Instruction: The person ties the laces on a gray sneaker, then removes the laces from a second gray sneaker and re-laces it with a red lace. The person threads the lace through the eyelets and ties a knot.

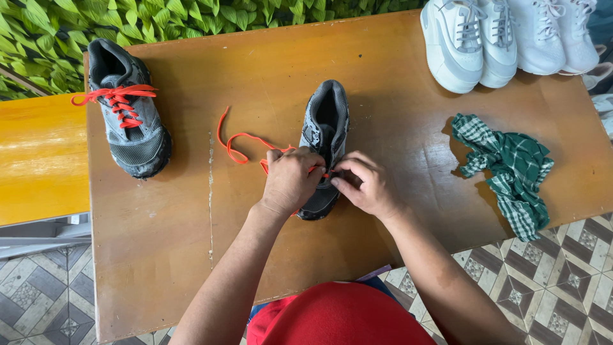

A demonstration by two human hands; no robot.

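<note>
On your bench (383, 76): laced grey shoe (128, 118) far left, white sneakers (504, 38) top right, green checked cloth (511, 172) right. Centre: grey shoe (325, 137), worn, toe toward you. Your left hand (290, 179) and right hand (364, 185) cover its front, fingers pinched on the orange lace (239, 144) trailing left.

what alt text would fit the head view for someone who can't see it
Seen from above, a left hand and right hand work an orange lace into a grey shoe on a wooden table. A laced grey shoe sits at left, white sneakers and a green checked cloth at right.
</note>
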